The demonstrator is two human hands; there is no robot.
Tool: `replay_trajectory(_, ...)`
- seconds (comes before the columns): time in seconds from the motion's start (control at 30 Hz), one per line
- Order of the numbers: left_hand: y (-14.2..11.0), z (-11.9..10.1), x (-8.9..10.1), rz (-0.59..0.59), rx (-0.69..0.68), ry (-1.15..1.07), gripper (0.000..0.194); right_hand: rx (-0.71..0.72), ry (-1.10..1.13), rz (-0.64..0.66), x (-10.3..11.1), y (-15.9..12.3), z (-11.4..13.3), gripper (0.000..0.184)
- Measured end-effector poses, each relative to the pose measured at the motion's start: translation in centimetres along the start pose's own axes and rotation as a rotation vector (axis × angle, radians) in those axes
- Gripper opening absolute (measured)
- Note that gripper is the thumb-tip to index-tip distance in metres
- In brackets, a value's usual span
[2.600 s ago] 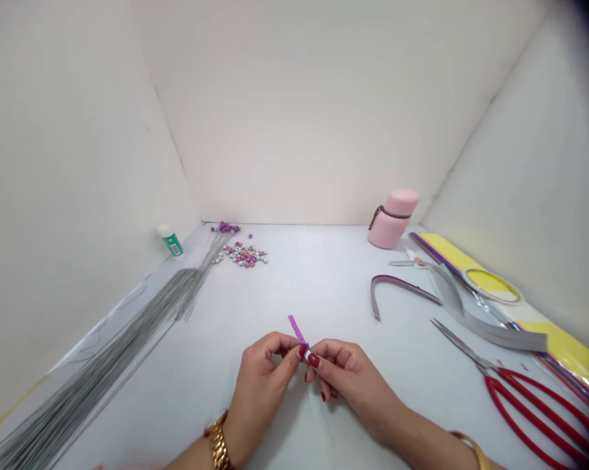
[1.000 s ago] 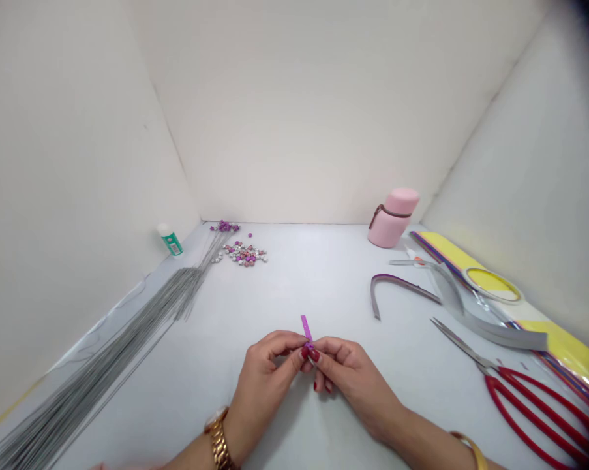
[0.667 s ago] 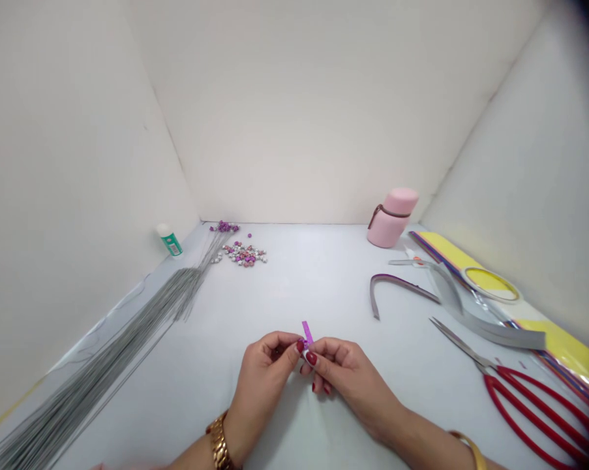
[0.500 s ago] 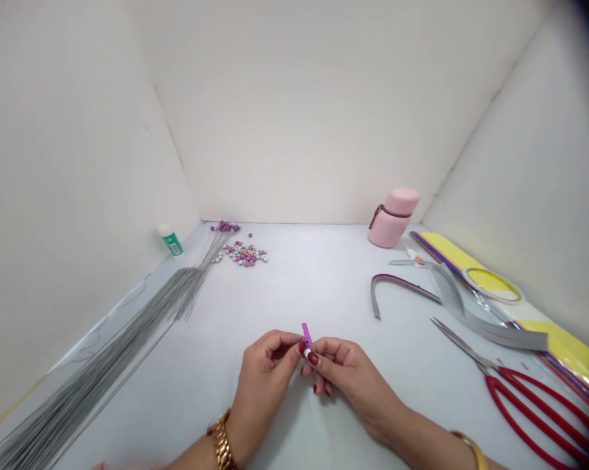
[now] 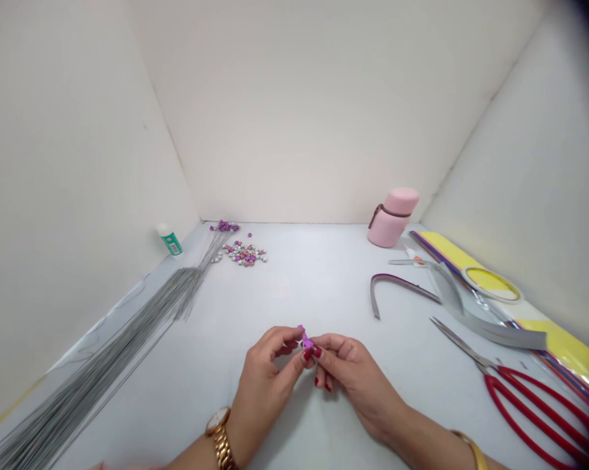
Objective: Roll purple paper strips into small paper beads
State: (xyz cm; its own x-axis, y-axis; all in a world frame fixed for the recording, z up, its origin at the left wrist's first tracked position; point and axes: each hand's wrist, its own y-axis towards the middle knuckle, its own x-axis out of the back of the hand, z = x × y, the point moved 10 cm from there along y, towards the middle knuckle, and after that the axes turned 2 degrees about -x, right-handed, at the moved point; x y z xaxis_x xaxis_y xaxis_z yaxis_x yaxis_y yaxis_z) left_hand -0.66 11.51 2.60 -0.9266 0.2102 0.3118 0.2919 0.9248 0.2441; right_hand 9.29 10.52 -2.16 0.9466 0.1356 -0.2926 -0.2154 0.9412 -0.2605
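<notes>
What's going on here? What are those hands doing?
A person is pinching a little purple paper strip between the fingertips of the left hand and the right hand. It looks rolled up small, but the fingers hide part of it. On the white table, wires lie to the left, beads lie farther ahead, and red-handled scissors lie to the right.

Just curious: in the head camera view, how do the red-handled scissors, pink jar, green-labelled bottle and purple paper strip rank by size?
Red-handled scissors, pink jar, green-labelled bottle, purple paper strip. Scissors sit nearer than the jar: that ranking is unsure.
</notes>
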Motion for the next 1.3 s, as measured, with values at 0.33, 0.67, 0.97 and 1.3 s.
replay_trajectory(0.33, -0.3, 3.5, -0.8, -0.038, 0.314, -0.342, 0.012, 0.037, -0.226, -0.05, 0.5, 0.1, 0.1, 0.015)
replay_trajectory(0.67, -0.4, 3.7, -0.8, -0.043, 0.334, -0.293, 0.013, 0.074, -0.307, -0.049, 0.3, -0.1, 0.5, 0.016)
replay_trajectory(0.97, -0.2, -1.2, 0.2, -0.057, -0.178, 0.273, 0.015, 0.0, -0.178, -0.006, 0.0, 0.1, -0.4, 0.028)
replay_trajectory(1.3, -0.1, 0.5, -0.4, 0.024, 0.013, -0.014, 0.021, -0.006, -0.06, -0.023, 0.3, 0.3, -0.3, 0.025)
